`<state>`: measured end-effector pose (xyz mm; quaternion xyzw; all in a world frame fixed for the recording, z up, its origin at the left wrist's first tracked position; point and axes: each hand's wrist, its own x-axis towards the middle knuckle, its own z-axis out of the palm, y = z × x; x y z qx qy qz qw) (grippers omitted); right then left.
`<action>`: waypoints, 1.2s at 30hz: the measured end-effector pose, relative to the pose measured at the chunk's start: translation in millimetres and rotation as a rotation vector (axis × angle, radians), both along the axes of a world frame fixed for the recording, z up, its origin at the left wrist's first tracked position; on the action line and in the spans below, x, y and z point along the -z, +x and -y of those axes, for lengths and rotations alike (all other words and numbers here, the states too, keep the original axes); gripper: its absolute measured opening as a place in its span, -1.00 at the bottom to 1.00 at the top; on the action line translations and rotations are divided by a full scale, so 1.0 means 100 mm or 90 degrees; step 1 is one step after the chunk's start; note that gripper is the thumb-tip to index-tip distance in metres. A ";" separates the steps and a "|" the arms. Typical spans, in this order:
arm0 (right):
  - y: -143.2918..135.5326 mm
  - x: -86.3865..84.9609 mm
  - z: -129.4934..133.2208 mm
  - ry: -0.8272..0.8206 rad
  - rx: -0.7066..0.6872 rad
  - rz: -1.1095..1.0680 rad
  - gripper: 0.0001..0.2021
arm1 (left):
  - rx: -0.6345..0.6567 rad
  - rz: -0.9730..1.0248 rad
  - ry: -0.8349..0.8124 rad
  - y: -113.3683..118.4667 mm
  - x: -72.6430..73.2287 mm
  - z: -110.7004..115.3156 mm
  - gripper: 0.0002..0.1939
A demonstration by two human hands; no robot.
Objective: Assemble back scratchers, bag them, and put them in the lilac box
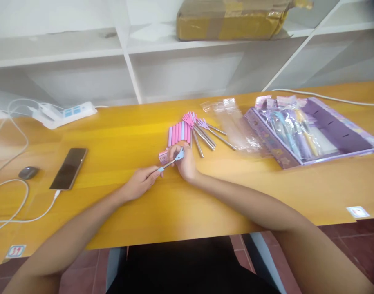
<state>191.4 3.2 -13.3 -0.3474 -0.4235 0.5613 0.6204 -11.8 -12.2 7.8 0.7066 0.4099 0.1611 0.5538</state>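
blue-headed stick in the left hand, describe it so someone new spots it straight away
On the wooden table, look just in front of the row of pastel tubes. The left hand holds a metal stick there, ending in a light blue hand-shaped head; the loose sticks beyond have pink or lilac heads.

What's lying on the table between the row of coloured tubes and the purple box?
Between the coloured tubes and the purple box, the head view shows metal rods with hand-shaped ends, then clear plastic bags beside the box.

Purple box (343, 139), yellow-orange table (122, 143)
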 end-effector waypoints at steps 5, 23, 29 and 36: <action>0.10 -0.01 -0.11 -0.016 -0.024 0.029 -0.13 | 0.018 0.041 -0.036 0.00 0.00 -0.02 -0.54; 0.07 0.00 -0.08 -0.031 -0.050 0.022 -0.18 | 0.069 -0.026 -0.004 0.00 -0.10 0.02 -0.54; 0.09 -0.06 -0.12 -0.083 -0.049 0.030 -0.21 | 0.093 -0.059 -0.008 0.02 -0.12 0.03 -0.57; 0.23 -0.18 -0.30 -0.110 -0.043 0.061 -0.26 | 0.085 0.000 0.013 0.06 -0.09 0.00 -0.57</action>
